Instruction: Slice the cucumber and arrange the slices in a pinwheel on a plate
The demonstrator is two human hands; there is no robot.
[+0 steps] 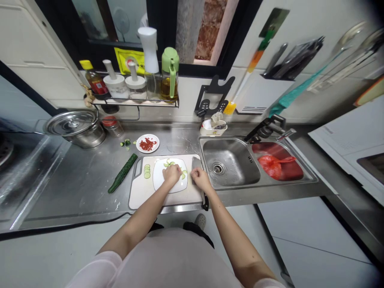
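Left hand over the white plate, fingers curled in, thumb side toward the right. Pale green slices lie on the plate just beyond my knuckles, and a few more by my fingertips. Cannot tell whether a slice is pinched there; the fingers hide it.

Right hand at the right edge of the cutting board, fingers bent and drawn close together, beside the plate. Whether they have hold of anything, cannot tell. Knife under and beside this hand: blade on the board, pointing away from me, black handle reaching past the near edge.

Plate sits on the board, right of its middle. Left of the plate, a short overlapping row of round slices rests on the board near its slotted handle. Off the board to the left, a long dark green cucumber lies slantwise on the steel counter.

Beyond the board: small round dish bearing chopped red pieces, green scraps to its left. Sink to the right, red bag in its smaller basin.
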